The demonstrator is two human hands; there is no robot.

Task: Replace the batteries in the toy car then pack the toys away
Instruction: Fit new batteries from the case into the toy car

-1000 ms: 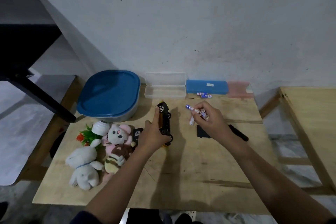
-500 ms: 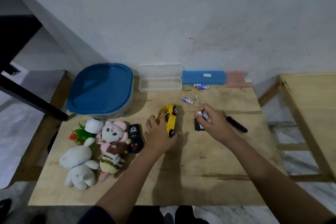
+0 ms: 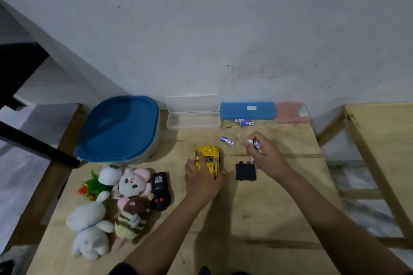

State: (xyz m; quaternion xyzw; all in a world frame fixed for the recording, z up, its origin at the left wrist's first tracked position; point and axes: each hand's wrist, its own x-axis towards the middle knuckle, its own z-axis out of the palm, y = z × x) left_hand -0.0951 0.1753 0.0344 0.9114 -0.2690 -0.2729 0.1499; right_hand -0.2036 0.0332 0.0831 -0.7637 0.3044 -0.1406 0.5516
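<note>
Mid battery swap: left hand [image 3: 202, 182] grips car [image 3: 210, 155], right hand [image 3: 268, 157] pinches batteries [image 3: 254, 143]; next, probably flip the car belly-up.

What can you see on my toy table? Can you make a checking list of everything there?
Surface: wooden table.
Job's things: yellow car on its wheels; black cover beside it; loose battery; battery pair by blue case; blue tub, lid on.
Clutter: white bunny, pink mouse, remote, plant, open clear box, pink box.
Hands: left hand grips the car; right hand pinches batteries.
Cables: nothing seen.
Surroundings: grey wall; second table right.
</note>
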